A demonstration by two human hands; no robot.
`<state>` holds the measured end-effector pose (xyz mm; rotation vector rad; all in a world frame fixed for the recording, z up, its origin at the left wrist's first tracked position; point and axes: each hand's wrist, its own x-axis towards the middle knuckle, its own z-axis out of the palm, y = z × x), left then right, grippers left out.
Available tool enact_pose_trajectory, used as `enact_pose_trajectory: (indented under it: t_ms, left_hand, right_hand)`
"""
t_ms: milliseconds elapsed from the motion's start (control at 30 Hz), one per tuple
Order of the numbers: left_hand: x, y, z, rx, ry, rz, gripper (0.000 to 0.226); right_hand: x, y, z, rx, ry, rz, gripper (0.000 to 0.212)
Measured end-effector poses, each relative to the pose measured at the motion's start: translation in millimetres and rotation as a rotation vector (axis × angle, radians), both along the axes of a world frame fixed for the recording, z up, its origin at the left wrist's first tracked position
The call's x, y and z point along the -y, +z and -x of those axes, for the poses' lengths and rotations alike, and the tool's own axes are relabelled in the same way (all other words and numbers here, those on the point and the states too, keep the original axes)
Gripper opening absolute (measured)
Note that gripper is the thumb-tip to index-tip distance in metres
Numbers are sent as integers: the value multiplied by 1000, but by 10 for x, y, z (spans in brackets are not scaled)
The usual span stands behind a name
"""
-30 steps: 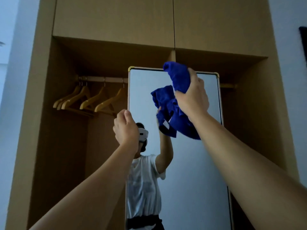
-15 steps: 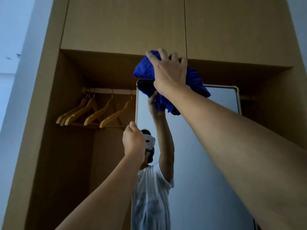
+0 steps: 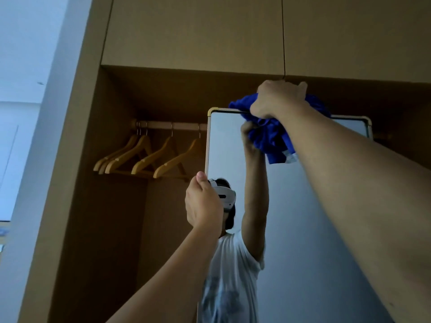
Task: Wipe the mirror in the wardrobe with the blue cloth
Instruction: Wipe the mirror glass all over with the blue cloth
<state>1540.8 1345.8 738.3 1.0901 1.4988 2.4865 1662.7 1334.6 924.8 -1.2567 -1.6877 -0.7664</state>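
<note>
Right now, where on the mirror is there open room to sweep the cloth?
Open glass lies below the blue cloth, between the reflected arm and the right forearm, down the mirror. A narrow strip is free at its top left corner. The top edge is crowded: right hand and cloth. The left hand grips the left frame.

The right hand has carried the blue cloth from the upper glass up to the mirror frame's top edge, its fingers curling from spread flat into a grip; the cloth now hangs bunched below it.
</note>
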Motion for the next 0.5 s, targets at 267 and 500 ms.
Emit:
enact_pose_trajectory:
  t_ms: [267,500]
  left_hand:
    - [-40,-5,11,2,4,-22,49]
    - [-52,-8,5,27,6,-35,50]
  right_hand:
    - [101,93,189,126,121,119,42]
    - [61,46,211,103,109,18,32]
